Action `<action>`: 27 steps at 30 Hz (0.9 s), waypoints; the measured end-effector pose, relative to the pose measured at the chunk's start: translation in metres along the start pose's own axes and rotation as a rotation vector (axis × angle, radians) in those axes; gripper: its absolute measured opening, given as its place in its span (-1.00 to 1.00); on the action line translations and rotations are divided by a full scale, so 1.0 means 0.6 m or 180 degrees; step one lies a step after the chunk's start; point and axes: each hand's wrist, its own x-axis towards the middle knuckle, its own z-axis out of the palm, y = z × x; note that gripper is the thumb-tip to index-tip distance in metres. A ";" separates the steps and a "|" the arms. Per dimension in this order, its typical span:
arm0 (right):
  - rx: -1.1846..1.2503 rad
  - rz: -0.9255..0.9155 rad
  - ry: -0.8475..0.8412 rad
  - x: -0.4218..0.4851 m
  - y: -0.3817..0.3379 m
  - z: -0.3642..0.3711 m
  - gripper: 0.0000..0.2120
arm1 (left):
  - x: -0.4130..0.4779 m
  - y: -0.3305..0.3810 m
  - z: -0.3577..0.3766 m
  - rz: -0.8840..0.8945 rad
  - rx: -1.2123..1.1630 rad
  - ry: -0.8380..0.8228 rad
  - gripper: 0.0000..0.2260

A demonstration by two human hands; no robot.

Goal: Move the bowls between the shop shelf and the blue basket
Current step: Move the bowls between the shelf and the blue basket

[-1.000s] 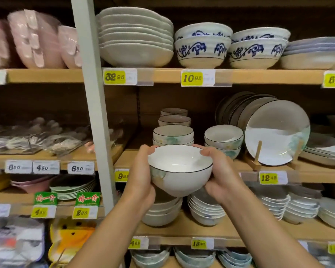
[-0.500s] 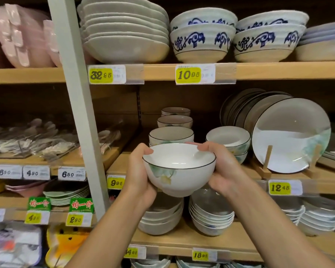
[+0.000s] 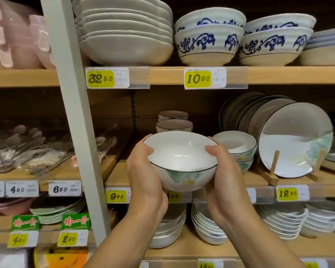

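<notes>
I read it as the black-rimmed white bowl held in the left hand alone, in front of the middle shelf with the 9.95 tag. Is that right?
Not quite: both hands hold it. The head view shows the left hand and the right hand cupping the black-rimmed white bowl from either side, in front of the middle shelf with the 9.95 tag.

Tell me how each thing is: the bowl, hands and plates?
Bowl: upright, empty, held between both hands.
Left hand: grips the bowl's side.
Right hand: grips the opposite side.
Big plate: standing on edge against wooden pegs.
Blue-patterned bowls: stacked on the upper shelf.
</notes>
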 end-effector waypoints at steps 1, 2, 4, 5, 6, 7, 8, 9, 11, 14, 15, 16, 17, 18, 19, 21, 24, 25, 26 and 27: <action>0.0102 0.0030 0.0004 0.005 -0.004 0.000 -0.73 | -0.003 0.001 -0.002 0.0055 0.0056 -0.0100 -0.69; 0.0230 0.0111 -0.0059 0.012 -0.011 -0.001 -0.73 | -0.004 0.002 -0.006 0.0113 0.0128 -0.0218 -0.65; 0.0344 0.0424 -0.0321 0.031 -0.031 -0.007 -0.71 | -0.002 0.009 -0.014 0.0119 0.0293 -0.0440 -0.64; 0.0309 0.0634 -0.0487 0.042 -0.041 -0.010 -0.67 | 0.003 0.015 -0.018 -0.0002 0.0348 -0.0553 -0.69; 0.0250 0.0862 -0.0637 0.052 -0.048 -0.010 -0.61 | 0.010 0.022 -0.020 -0.0215 0.0339 -0.0695 -0.76; 0.0193 0.1071 -0.0736 0.061 -0.053 -0.011 -0.57 | 0.018 0.028 -0.022 -0.0464 0.0240 -0.0869 -0.76; 0.0115 0.1220 -0.0785 0.069 -0.054 -0.011 -0.56 | 0.024 0.034 -0.021 -0.0758 0.0082 -0.1030 -0.73; 0.0028 0.1308 -0.0803 0.075 -0.054 -0.011 -0.58 | 0.029 0.039 -0.020 -0.1045 -0.0088 -0.1130 -0.72; -0.0155 0.1377 -0.0817 0.076 -0.053 -0.008 -0.68 | 0.030 0.038 -0.016 -0.1379 -0.0281 -0.1084 -0.68; -0.0213 0.1173 -0.0717 0.067 -0.048 -0.006 -0.73 | 0.025 0.024 -0.013 -0.1260 -0.0432 -0.0716 -0.70; -0.0148 0.1013 -0.0567 0.062 -0.045 -0.008 -0.75 | 0.023 0.022 -0.012 -0.1177 -0.0462 -0.0617 -0.71; -0.0133 0.0814 -0.0377 0.053 -0.042 -0.007 -0.75 | 0.021 0.022 -0.011 -0.1106 -0.0512 -0.0522 -0.71; -0.0162 0.0568 -0.0224 0.039 -0.037 -0.008 -0.72 | 0.020 0.024 -0.009 -0.1030 -0.0555 -0.0412 -0.70; -0.0239 0.0293 -0.0146 0.023 -0.031 -0.010 -0.68 | 0.020 0.024 -0.007 -0.0914 -0.0580 -0.0287 -0.70; -0.0276 0.0030 -0.0197 0.007 -0.025 -0.012 -0.64 | 0.020 0.024 -0.003 -0.0746 -0.0598 -0.0153 -0.70; -0.0300 -0.0207 -0.0387 -0.025 -0.019 0.002 -0.39 | 0.011 0.023 0.009 -0.0353 -0.0535 0.0158 -0.69; -0.0439 -0.0213 -0.0168 -0.019 -0.017 0.018 -0.26 | -0.007 0.014 0.022 0.0029 -0.0331 0.0072 -0.56; -0.0338 -0.0205 -0.0059 -0.008 -0.023 0.019 -0.36 | -0.010 0.010 0.021 0.0105 -0.0268 -0.0061 -0.53; -0.0142 -0.0121 0.0007 0.005 -0.033 0.018 -0.47 | -0.011 0.009 0.017 0.0176 -0.0208 -0.0203 -0.52; 0.0096 0.0043 -0.0009 0.020 -0.043 0.013 -0.54 | -0.010 0.012 0.012 0.0234 -0.0149 -0.0382 -0.56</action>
